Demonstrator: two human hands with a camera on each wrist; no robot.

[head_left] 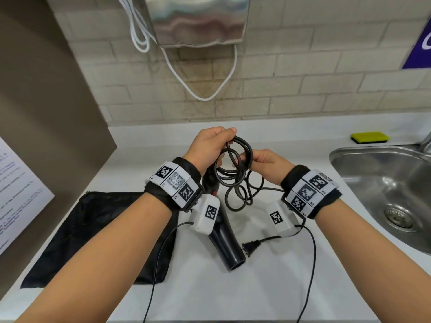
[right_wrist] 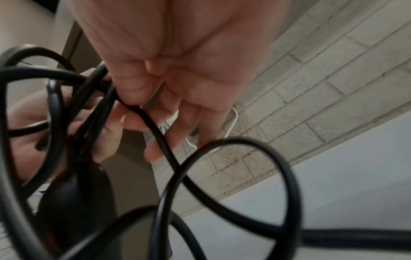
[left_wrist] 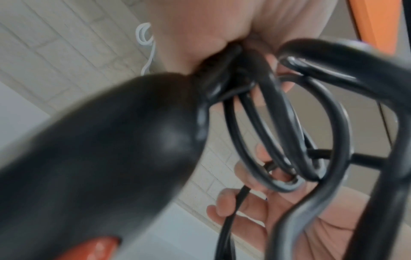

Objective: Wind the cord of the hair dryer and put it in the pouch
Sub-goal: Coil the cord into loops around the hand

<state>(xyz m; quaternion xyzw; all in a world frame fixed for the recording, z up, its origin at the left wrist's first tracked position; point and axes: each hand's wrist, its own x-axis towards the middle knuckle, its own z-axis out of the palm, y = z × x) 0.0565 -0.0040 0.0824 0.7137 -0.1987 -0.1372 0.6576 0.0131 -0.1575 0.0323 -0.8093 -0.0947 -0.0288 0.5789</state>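
The left hand (head_left: 211,145) grips the cord (head_left: 235,164) loops above the white counter (head_left: 268,287). The right hand (head_left: 265,163) pinches the cord at three o'clock. The hair dryer (head_left: 224,238) hangs below. The pouch (head_left: 93,229) lies at eight o'clock. The cord looks springy, so I would hold every loop together.

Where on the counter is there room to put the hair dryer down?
Bare counter lies between the hands and the sponge, and near the front edge, right of the pouch. The middle is crowded: hair dryer, plug and loose cord.
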